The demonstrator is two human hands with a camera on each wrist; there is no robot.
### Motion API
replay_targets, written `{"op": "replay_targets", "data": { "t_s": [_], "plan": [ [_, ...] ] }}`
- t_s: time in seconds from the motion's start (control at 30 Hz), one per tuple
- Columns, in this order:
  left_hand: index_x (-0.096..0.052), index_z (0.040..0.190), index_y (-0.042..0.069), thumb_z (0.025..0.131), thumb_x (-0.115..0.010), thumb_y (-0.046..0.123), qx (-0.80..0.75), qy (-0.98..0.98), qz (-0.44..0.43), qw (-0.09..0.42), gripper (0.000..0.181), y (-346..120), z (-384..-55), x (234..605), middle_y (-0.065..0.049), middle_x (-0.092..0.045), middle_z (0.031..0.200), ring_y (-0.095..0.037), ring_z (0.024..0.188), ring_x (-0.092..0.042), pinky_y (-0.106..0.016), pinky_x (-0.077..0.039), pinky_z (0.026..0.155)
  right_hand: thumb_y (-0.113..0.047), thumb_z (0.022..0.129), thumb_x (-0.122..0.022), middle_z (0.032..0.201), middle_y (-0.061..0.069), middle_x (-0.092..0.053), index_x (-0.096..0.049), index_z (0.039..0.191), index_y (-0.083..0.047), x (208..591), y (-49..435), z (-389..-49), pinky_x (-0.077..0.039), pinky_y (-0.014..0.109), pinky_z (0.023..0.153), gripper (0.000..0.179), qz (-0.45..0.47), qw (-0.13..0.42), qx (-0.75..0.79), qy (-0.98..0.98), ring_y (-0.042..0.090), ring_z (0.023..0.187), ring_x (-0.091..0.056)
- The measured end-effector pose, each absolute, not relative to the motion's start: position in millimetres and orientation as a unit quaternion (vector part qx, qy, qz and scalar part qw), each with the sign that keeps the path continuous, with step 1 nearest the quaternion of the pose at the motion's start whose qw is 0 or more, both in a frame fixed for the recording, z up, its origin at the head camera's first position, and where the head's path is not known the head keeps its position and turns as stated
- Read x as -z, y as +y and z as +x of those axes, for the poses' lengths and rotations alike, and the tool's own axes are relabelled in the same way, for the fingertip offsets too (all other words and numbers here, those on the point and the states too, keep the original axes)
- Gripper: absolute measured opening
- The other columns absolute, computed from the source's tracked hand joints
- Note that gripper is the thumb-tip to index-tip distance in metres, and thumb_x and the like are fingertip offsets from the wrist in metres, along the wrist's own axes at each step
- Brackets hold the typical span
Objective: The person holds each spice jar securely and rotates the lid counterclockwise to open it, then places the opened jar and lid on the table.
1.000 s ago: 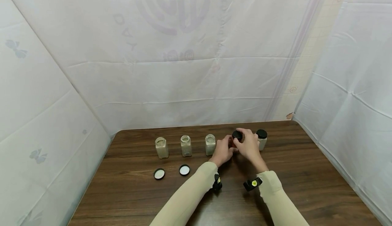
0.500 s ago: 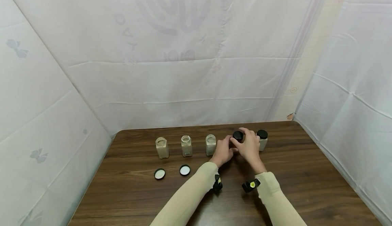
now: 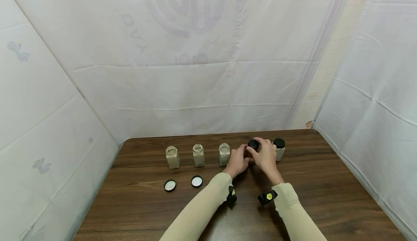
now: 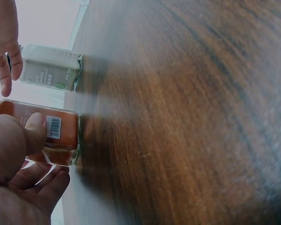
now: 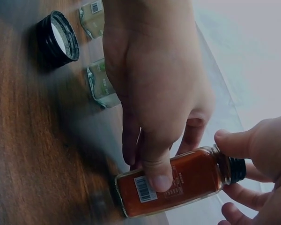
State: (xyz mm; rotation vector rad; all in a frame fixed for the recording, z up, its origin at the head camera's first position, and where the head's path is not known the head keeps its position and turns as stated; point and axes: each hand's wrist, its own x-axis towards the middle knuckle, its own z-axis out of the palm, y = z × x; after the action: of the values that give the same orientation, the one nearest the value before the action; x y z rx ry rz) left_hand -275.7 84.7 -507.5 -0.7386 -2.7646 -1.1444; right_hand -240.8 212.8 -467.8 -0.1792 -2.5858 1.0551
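A glass spice jar of red-orange powder (image 5: 194, 176) stands on the table, its barcode label showing in both wrist views. My left hand (image 3: 238, 160) grips the body of this jar, with the thumb across the label side. At its top is a black lid (image 3: 253, 145), which the thumb and fingers of my right hand (image 3: 265, 156) pinch from the right and behind. Much of the jar is hidden by the hands in the head view. Just right of it stands a pale-filled jar (image 3: 279, 154) with its black lid on.
Left of the hands, a row of three uncapped glass jars holds pale contents: a near one (image 3: 224, 156), a middle one (image 3: 198, 158) and a far-left one (image 3: 173, 159). Two black lids lie white inside up in front: one (image 3: 169, 185) and another (image 3: 197, 181). White sheeting (image 3: 195, 88) encloses the table.
The right wrist has shifted slightly to the left while its fingers stay at the black lid. The left hand keeps its grip on the jar with hardly any movement.
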Motion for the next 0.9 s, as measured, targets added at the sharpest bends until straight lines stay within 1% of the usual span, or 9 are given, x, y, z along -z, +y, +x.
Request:
{"op": "replay_targets", "data": {
  "t_s": [0.27, 0.6, 0.73, 0.83, 0.9],
  "plan": [
    [-0.06, 0.137, 0.006, 0.098, -0.071, 0.016, 0.371, -0.898, -0.235, 0.026, 0.041, 85, -276, 506, -0.009, -0.072, 0.114, -0.025, 0.103, -0.07, -0.035, -0.058, 0.087, -0.025, 0.097, -0.074, 0.139, 0.028, -0.052, -0.059, 0.142, -0.006, 466, 214, -242, -0.034, 0.065, 0.102, 0.051, -0.051, 0.143, -0.362, -0.92, 0.048, 0.12, -0.041],
    [-0.059, 0.137, 0.004, 0.098, -0.072, 0.017, 0.375, -0.894, -0.243, 0.031, 0.043, 84, -275, 506, -0.01, -0.072, 0.114, -0.025, 0.101, -0.07, -0.034, -0.058, 0.086, -0.022, 0.097, -0.075, 0.136, 0.028, -0.053, -0.06, 0.141, -0.005, 461, 216, -240, -0.034, 0.063, 0.099, 0.05, -0.035, 0.142, -0.359, -0.922, 0.046, 0.113, -0.043],
    [-0.06, 0.136, 0.004, 0.097, -0.073, 0.018, 0.375, -0.894, -0.245, 0.031, 0.043, 84, -275, 507, -0.009, -0.072, 0.113, -0.024, 0.101, -0.07, -0.032, -0.058, 0.085, -0.021, 0.097, -0.075, 0.135, 0.028, -0.054, -0.06, 0.141, -0.005, 458, 217, -240, -0.036, 0.059, 0.094, 0.049, -0.027, 0.141, -0.348, -0.926, 0.046, 0.109, -0.044],
    [-0.061, 0.131, 0.005, 0.097, -0.074, 0.017, 0.378, -0.892, -0.245, 0.035, 0.038, 84, -275, 507, -0.008, -0.072, 0.11, -0.023, 0.099, -0.07, -0.032, -0.058, 0.084, -0.021, 0.096, -0.075, 0.135, 0.029, -0.054, -0.061, 0.14, -0.004, 455, 219, -240, -0.037, 0.057, 0.089, 0.049, -0.024, 0.145, -0.345, -0.927, 0.045, 0.107, -0.044],
    [-0.062, 0.128, 0.005, 0.096, -0.074, 0.016, 0.38, -0.891, -0.245, 0.037, 0.035, 84, -275, 507, -0.008, -0.072, 0.109, -0.023, 0.099, -0.07, -0.032, -0.058, 0.084, -0.021, 0.096, -0.076, 0.135, 0.028, -0.053, -0.061, 0.14, -0.005, 453, 220, -240, -0.038, 0.056, 0.087, 0.049, -0.027, 0.146, -0.348, -0.925, 0.045, 0.107, -0.044]
  ]
}}
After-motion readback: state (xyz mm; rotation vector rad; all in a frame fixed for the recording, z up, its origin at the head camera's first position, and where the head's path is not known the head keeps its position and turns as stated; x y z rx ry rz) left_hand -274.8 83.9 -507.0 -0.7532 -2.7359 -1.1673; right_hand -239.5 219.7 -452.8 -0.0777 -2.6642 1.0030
